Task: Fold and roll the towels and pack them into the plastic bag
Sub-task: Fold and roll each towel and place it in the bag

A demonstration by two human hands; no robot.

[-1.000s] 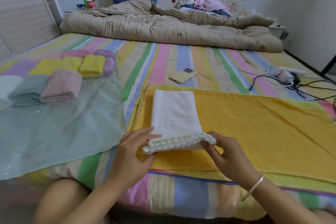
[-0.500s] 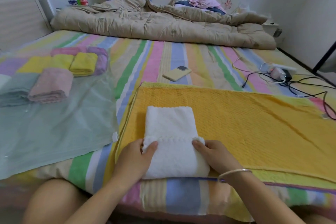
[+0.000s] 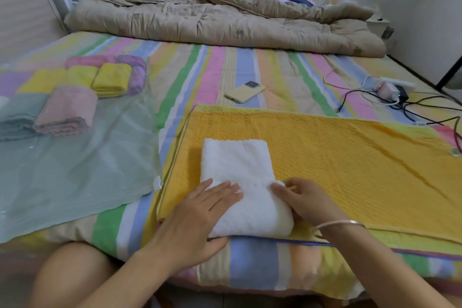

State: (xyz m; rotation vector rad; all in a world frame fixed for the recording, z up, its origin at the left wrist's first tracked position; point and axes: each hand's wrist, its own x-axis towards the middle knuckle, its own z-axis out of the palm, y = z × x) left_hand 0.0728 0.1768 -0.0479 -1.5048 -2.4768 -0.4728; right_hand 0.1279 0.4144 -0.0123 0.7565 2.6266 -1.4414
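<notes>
A white towel (image 3: 237, 162) lies folded into a narrow strip on a spread yellow towel (image 3: 350, 157) at the bed's near edge, and its near end is turned over into a thick roll. My left hand (image 3: 200, 212) rests flat on the left of that roll. My right hand (image 3: 307, 200) has curled fingers pinching the roll's folded edge on the right. To the left lies a clear plastic bag (image 3: 75, 162), flat. At its far end I see rolled towels inside or under the film: a pink towel (image 3: 66, 110), a yellow towel (image 3: 111, 79), a grey-green towel (image 3: 17, 117) and a purple towel (image 3: 137, 70).
A phone (image 3: 245, 91) lies on the striped sheet beyond the yellow towel. A power strip with cables (image 3: 390, 90) sprawls at the right. A beige quilt (image 3: 225, 22) is bunched across the bed's far end. My knee shows below the bed edge at bottom left.
The towel's near end, lifted a second ago, has been turned over onto the strip into a roll. My left hand went from pinching the edge to lying flat on it.
</notes>
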